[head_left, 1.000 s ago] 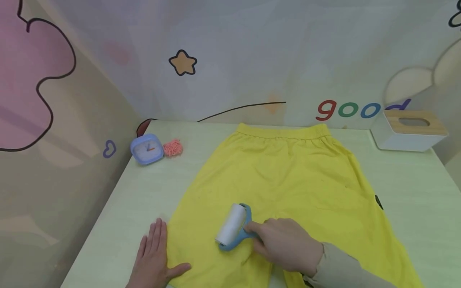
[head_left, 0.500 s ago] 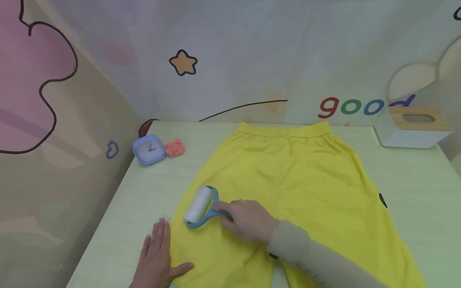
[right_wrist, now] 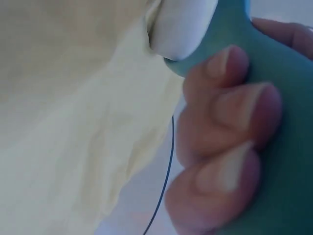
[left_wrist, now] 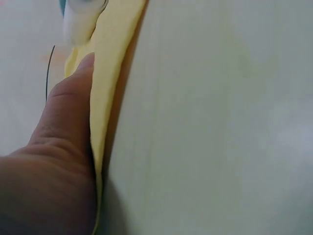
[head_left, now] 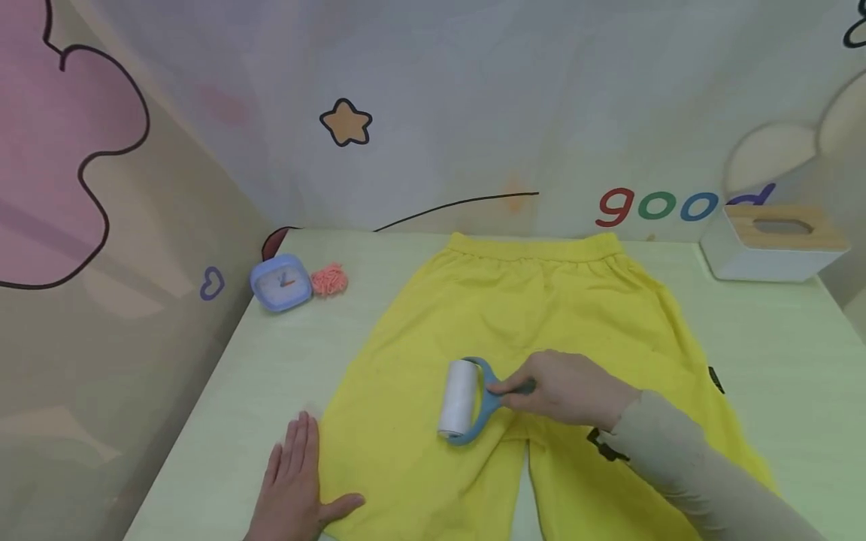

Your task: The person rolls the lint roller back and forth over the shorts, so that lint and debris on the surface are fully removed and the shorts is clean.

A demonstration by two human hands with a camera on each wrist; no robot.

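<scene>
Yellow trousers point(head_left: 555, 300) lie spread on the pale green table, waistband towards the wall. My right hand point(head_left: 568, 387) grips the blue handle of a lint roller point(head_left: 458, 398), whose white roll is over the trousers' left leg, near the crotch. In the right wrist view the curled fingers point(right_wrist: 234, 107) wrap round the handle. My left hand point(head_left: 289, 481) lies flat at the outer edge of the left leg, fingers straight and thumb spread onto the cloth. In the left wrist view the thumb point(left_wrist: 61, 112) rests along the fabric edge.
A small blue clock point(head_left: 280, 282) and a pink bundle of yarn point(head_left: 329, 279) sit at the back left of the table point(head_left: 284, 361). At the back right stands a white tissue box point(head_left: 764, 259) with a wooden lid. Printed walls border the table behind and on the left.
The lint roller in my right hand first went left and away towards the leg's outer edge, then came back right towards the crotch. My left hand has stayed in place.
</scene>
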